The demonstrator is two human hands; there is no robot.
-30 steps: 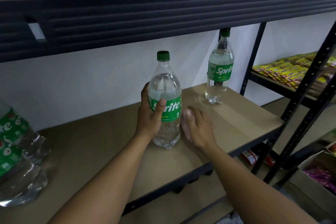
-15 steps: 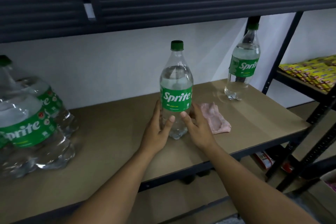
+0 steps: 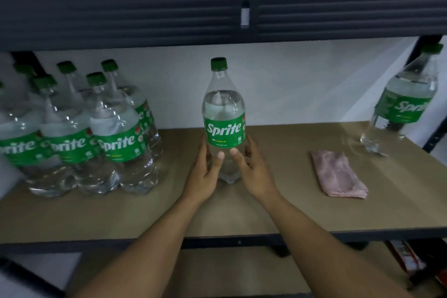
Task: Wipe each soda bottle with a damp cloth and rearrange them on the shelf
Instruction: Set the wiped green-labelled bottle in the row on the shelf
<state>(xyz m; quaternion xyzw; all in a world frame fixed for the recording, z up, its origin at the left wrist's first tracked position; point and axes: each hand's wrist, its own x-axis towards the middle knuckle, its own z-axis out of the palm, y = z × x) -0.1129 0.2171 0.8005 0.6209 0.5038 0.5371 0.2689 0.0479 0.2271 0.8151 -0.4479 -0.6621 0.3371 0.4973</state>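
Note:
A clear Sprite bottle [image 3: 223, 113] with a green cap and green label stands upright at the middle of the brown shelf board [image 3: 278, 205]. My left hand [image 3: 204, 172] holds its lower left side and my right hand [image 3: 251, 172] holds its lower right side, thumbs on the front below the label. A folded pink cloth [image 3: 336, 174] lies flat on the board to the right, apart from both hands. Another Sprite bottle [image 3: 404, 101] stands at the far right end. Several Sprite bottles [image 3: 79, 133] are grouped at the left end.
A dark ribbed shelf beam [image 3: 217, 14] runs overhead, close above the bottle caps. A black upright post [image 3: 435, 133] stands at the right edge. A lower shelf [image 3: 217, 271] and red packets [image 3: 406, 259] show below.
The view has swung left, bringing the group of bottles at the left into sight. Both hands stay on the middle bottle, which now stands farther left of the cloth.

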